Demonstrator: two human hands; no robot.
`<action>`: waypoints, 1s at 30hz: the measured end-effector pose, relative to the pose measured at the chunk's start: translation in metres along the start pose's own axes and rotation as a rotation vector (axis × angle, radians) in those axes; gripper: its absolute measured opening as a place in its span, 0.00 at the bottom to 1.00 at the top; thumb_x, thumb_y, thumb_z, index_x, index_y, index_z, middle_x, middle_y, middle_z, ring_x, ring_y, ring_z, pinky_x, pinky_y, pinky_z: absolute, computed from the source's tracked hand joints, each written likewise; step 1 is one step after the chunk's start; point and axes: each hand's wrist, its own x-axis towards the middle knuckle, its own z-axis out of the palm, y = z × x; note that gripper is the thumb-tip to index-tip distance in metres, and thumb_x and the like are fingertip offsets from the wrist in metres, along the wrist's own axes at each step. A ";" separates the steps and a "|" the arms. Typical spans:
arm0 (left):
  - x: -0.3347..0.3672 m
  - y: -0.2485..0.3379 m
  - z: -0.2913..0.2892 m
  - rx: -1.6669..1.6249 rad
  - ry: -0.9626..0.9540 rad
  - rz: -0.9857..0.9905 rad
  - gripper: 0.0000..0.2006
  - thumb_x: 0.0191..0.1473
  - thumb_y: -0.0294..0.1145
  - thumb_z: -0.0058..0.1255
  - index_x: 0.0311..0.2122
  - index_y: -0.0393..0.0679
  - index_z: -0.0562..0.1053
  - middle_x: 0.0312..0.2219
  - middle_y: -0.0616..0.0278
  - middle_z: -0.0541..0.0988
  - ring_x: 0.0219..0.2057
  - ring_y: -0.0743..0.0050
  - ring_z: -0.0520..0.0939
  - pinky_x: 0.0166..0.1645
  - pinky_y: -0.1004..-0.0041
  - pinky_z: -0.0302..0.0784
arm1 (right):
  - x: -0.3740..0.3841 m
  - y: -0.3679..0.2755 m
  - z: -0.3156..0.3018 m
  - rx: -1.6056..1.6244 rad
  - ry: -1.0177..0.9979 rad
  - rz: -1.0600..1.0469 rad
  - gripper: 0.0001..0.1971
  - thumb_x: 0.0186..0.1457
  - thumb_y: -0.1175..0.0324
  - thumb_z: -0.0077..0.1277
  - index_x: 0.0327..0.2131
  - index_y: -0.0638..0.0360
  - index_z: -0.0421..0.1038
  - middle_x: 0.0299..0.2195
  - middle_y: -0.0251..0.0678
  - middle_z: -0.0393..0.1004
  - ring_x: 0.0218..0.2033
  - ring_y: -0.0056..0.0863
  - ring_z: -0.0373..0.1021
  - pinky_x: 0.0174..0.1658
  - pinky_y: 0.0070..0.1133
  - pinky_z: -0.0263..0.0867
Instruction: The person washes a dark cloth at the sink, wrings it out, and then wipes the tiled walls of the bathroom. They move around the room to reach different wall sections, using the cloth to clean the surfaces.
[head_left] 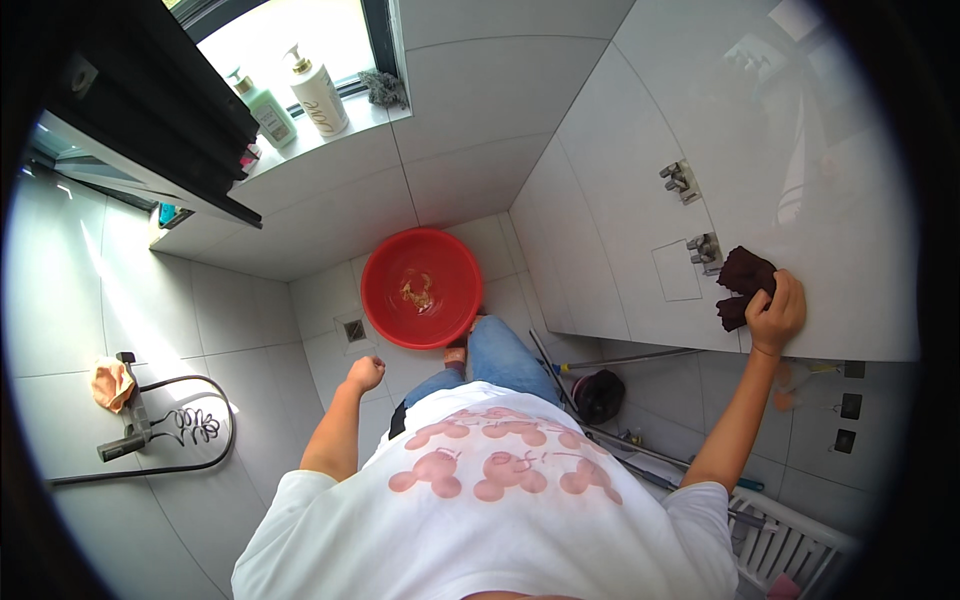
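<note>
My right hand [778,312] grips a dark brown cloth [746,272] and presses it against the glossy white wall [850,200] on the right. The cloth is bunched up, with wavy edges sticking out past my fingers. Just left of it, two metal valves [704,254] stick out from the wall. My left hand [367,373] hangs by my side, curled into a loose fist with nothing visible in it. Ahead of my feet, a round red basin [374,310] sits on the tiled floor, with some water and a yellowish patch at its bottom.
Two pump bottles [318,98] and a grey scrubber [382,88] stand on the window sill. A shower hose [225,430] and an orange cloth [112,384] hang at left. Long-handled tools [640,470] and a white slatted rack [790,545] are at lower right. A drain [354,330] lies beside the basin.
</note>
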 end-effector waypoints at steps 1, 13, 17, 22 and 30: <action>0.000 0.001 0.000 0.010 0.000 -0.009 0.14 0.52 0.35 0.50 0.40 0.43 0.81 0.38 0.46 0.83 0.44 0.49 0.83 0.52 0.61 0.77 | 0.000 0.000 0.000 0.006 -0.012 0.015 0.15 0.44 0.81 0.43 0.39 0.66 0.69 0.35 0.46 0.75 0.33 0.47 0.73 0.37 0.35 0.72; -0.025 -0.028 0.023 0.045 -0.105 -0.140 0.15 0.54 0.37 0.50 0.43 0.44 0.81 0.43 0.47 0.82 0.49 0.50 0.81 0.56 0.61 0.75 | -0.001 0.001 0.001 0.016 -0.029 0.012 0.15 0.45 0.80 0.43 0.40 0.66 0.69 0.35 0.46 0.74 0.33 0.48 0.71 0.37 0.36 0.71; -0.034 -0.029 0.019 -0.015 -0.027 -0.137 0.15 0.53 0.37 0.50 0.43 0.44 0.81 0.43 0.46 0.82 0.47 0.49 0.81 0.55 0.61 0.75 | -0.001 0.000 0.000 -0.009 -0.017 0.001 0.15 0.45 0.79 0.44 0.40 0.65 0.69 0.36 0.46 0.74 0.35 0.48 0.71 0.38 0.36 0.71; -0.041 -0.033 0.022 -0.027 -0.015 -0.157 0.15 0.53 0.37 0.49 0.43 0.44 0.81 0.43 0.46 0.82 0.47 0.48 0.81 0.55 0.60 0.75 | -0.004 0.003 0.001 0.007 -0.027 0.003 0.15 0.46 0.78 0.45 0.41 0.65 0.69 0.37 0.46 0.74 0.35 0.47 0.71 0.39 0.37 0.70; -0.034 -0.040 0.042 -0.016 -0.027 -0.119 0.15 0.54 0.38 0.50 0.43 0.45 0.81 0.41 0.47 0.82 0.47 0.50 0.82 0.54 0.61 0.76 | -0.008 0.003 0.003 -0.015 -0.019 0.016 0.16 0.46 0.78 0.45 0.41 0.64 0.69 0.37 0.46 0.74 0.36 0.47 0.71 0.40 0.37 0.70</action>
